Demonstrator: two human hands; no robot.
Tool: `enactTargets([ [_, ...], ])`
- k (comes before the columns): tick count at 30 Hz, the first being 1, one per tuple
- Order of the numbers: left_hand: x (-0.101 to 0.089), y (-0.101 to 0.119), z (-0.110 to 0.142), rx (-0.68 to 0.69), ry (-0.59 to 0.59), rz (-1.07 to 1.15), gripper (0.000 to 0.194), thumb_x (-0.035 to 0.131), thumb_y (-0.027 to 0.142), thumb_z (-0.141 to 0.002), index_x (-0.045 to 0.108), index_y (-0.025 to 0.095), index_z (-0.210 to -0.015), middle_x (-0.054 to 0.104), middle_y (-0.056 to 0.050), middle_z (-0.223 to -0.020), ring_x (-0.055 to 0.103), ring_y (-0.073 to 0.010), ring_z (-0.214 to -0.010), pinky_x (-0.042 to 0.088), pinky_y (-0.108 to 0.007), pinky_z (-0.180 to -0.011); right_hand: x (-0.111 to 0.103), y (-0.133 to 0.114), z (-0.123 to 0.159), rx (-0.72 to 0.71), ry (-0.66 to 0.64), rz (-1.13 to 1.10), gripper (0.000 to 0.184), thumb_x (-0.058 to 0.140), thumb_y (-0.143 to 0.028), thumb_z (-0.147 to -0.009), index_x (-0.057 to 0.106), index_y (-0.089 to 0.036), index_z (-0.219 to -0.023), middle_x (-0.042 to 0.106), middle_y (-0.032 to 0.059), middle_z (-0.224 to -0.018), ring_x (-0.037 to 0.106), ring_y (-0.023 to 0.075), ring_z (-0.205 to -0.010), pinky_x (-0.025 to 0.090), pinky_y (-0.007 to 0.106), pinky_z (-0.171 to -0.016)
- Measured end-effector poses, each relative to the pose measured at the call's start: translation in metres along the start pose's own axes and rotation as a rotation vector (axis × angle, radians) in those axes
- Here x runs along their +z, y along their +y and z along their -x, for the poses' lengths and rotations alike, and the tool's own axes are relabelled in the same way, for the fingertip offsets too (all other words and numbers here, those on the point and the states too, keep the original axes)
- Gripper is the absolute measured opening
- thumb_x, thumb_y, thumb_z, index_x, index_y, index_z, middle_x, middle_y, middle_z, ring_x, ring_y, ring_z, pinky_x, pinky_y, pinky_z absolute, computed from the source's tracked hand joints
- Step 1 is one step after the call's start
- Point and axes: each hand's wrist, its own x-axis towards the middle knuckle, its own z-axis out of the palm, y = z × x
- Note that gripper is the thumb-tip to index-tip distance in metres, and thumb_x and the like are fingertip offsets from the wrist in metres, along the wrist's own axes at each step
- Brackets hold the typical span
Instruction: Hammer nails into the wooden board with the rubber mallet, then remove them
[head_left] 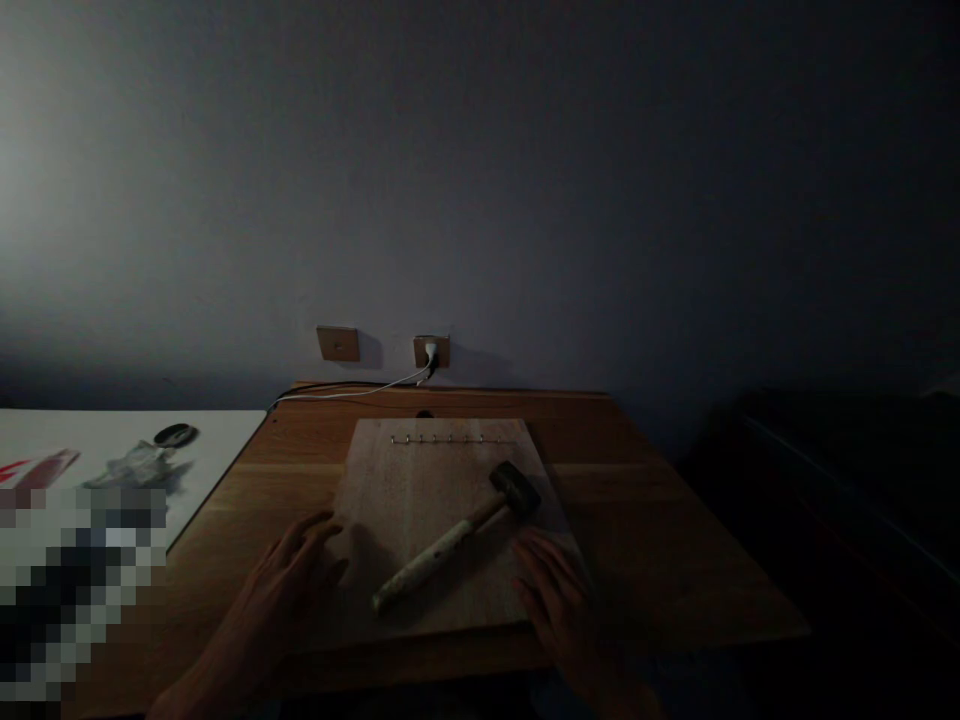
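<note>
A light wooden board [405, 500] lies flat on the wooden table [675, 530]. Along its far edge stands a row of several small nails [450, 438]. A rubber mallet [442, 552] with a dark head and a worn pale handle lies diagonally on the board. My left hand [296, 570] rests on the board's left edge, fingers spread, holding nothing. My right hand [551, 600] lies on the board's right edge near the mallet head, its fingers apart and empty.
Behind the table, a wall socket [431, 350] holds a plug, and its white cable [352, 392] runs along the table's far edge. A blank wall plate [337, 343] sits beside it. A white printed sheet [127, 440] lies left, partly behind a pixelated patch.
</note>
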Motion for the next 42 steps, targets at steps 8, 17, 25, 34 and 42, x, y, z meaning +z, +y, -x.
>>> enactTargets([
  [8,0.011,0.033,-0.015,0.147,-0.028,0.003,0.031,0.057,0.047,-0.094,0.066,0.031,-0.119,0.058,-0.007,-0.141,0.069,-0.0263,-0.108,0.061,-0.04,-0.09,-0.006,0.025,-0.001,0.104,0.106,-0.007,0.032,0.049,-0.036,-0.101,0.069,-0.025,-0.124,0.072,0.01,-0.125,0.067,0.0272,-0.118,0.056,0.047,-0.101],
  [17,0.062,0.124,-0.053,0.408,-0.248,0.115,0.045,0.069,0.035,-0.088,0.057,0.026,-0.13,0.046,-0.018,-0.151,0.058,-0.0343,-0.125,0.055,-0.048,-0.094,-0.041,0.123,0.019,0.294,0.203,0.106,0.038,0.043,-0.044,-0.098,0.072,-0.021,-0.107,0.077,0.0131,-0.112,0.072,0.0279,-0.104,0.057,0.045,-0.092],
  [25,0.101,0.182,-0.095,0.565,-0.351,0.303,0.056,0.064,0.04,-0.092,0.045,0.023,-0.142,0.042,-0.02,-0.153,0.048,-0.0344,-0.138,0.054,-0.048,-0.098,-0.076,0.208,0.039,0.443,0.229,0.136,0.041,0.04,-0.044,-0.093,0.07,-0.019,-0.107,0.076,0.0155,-0.109,0.072,0.0298,-0.101,0.056,0.044,-0.09],
  [34,0.092,0.158,-0.12,0.484,-0.373,0.476,0.026,0.048,0.027,-0.101,0.057,0.022,-0.125,0.061,-0.011,-0.128,0.058,-0.0243,-0.117,0.047,-0.04,-0.1,-0.081,0.213,0.06,0.567,0.369,0.528,0.06,0.036,-0.055,-0.094,0.061,-0.008,-0.122,0.066,0.0265,-0.119,0.061,0.0421,-0.115,0.048,0.056,-0.097],
  [42,0.091,0.15,-0.111,0.371,-0.362,0.577,0.019,0.048,0.022,-0.099,0.06,0.022,-0.114,0.064,-0.009,-0.113,0.057,-0.0228,-0.103,0.048,-0.037,-0.093,-0.083,0.213,0.061,0.506,0.321,0.493,0.046,0.038,-0.048,-0.091,0.063,-0.022,-0.12,0.068,0.0193,-0.114,0.061,0.0414,-0.11,0.047,0.059,-0.092],
])
